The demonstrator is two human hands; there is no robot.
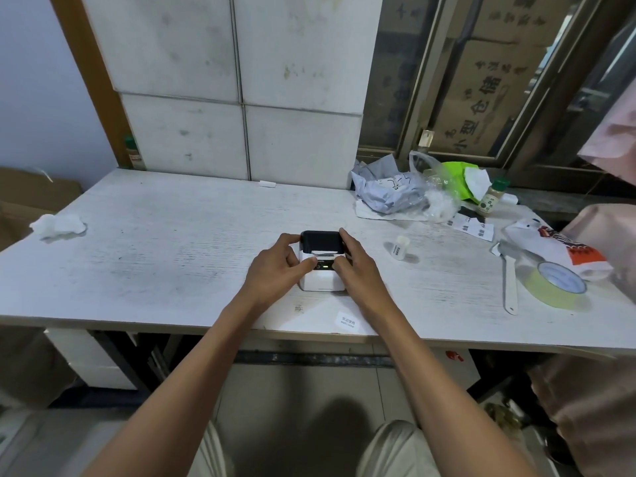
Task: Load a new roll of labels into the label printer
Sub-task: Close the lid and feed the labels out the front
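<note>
Tissue [58, 226]: lying crumpled well to the left of the printer, out of the way and posing no hazard.

Left hand [275, 270]: wrapping the printer's left side, fingers curling onto the dark lid and the thumb pressing near the front panel. It is gripping the printer, nothing else.

Printer [321, 261]: sitting on the white table [172, 256] between both hands, a green light glowing on its front. The lid [320, 242] is looking closed or nearly so, though I cannot tell whether it is latching.

Right hand [354, 266]: clasping the printer's right side the same way, fingertips on the lid edge.

Label sticker [347, 321]: lying just in front of the printer, near the table edge.

Small roll [400, 247]: standing upright to the right of the printer, apart from it (probably the label roll, or a spent one; I cannot tell which).

Tape ring [559, 282]: lying far right of the printer beside a white spoon-like tool [509, 280].

Risk: uneven thumb pressure may be leaving the lid half latched, or pinching paper askew so labels jam. Pushing forward could slide the light printer.
</note>
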